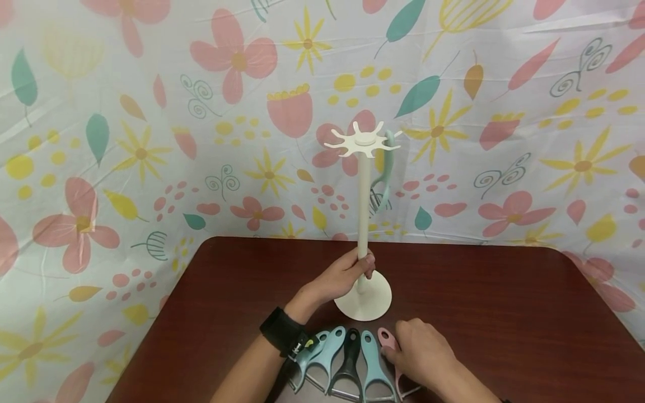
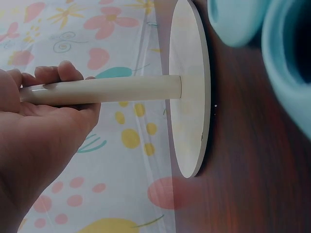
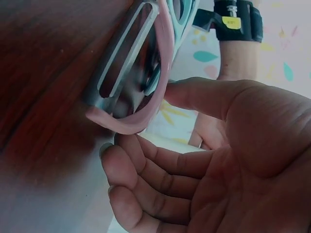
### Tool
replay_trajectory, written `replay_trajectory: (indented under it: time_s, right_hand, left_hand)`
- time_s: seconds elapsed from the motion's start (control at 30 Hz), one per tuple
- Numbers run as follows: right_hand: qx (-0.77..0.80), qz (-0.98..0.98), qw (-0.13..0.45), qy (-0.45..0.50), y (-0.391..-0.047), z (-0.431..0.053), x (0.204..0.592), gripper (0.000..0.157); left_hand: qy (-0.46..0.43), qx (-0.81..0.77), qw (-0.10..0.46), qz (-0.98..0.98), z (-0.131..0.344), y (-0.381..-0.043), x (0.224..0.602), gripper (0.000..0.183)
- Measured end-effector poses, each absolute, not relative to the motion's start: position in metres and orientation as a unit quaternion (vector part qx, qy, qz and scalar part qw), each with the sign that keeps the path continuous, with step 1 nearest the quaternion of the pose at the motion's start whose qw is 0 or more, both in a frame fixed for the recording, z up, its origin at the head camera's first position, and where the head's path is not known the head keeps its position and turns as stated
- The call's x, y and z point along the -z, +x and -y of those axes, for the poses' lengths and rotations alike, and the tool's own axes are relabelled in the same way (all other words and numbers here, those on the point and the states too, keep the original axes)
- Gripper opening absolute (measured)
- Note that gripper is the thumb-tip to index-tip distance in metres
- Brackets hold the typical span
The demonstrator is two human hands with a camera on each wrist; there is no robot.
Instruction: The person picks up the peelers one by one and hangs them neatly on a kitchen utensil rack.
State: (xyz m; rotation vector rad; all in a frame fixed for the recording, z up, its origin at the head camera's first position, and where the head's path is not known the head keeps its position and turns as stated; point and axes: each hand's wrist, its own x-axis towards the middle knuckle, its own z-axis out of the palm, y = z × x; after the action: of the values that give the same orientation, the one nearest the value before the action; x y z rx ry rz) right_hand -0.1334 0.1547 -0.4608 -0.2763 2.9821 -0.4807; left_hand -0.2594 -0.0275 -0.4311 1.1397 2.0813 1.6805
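A cream utensil stand [image 1: 364, 212] has a round base and a ring of hooks on top. My left hand [image 1: 347, 273] grips its post low down, fingers wrapped round it, as the left wrist view also shows. From one right-side hook hangs a pale green peeler [image 1: 387, 173]. In front of the base lies a row of peelers: light blue ones [image 1: 371, 358], a black one [image 1: 351, 358] and a pink peeler [image 1: 387, 338] at the right end. My right hand [image 1: 425, 352] pinches the pink peeler between thumb [image 3: 194, 94] and curled fingers.
The dark reddish-brown table [image 1: 494, 302] has rounded back corners. Behind it hangs a white cloth [image 1: 312, 151] printed with flowers and leaves. A black strap [image 1: 283, 331] with a small camera sits on my left wrist, above the leftmost blue peelers.
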Motion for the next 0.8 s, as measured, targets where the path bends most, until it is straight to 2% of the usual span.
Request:
replay_trajectory:
  time_s: [0.8]
  right_hand:
    - [0.114, -0.99, 0.048, -0.071, -0.1311, -0.1503, 0.4631, 0.04]
  left_hand:
    - [0.388, -0.575, 0.113, -0.711, 0.0275, -0.2593, 0.4326, 0.024]
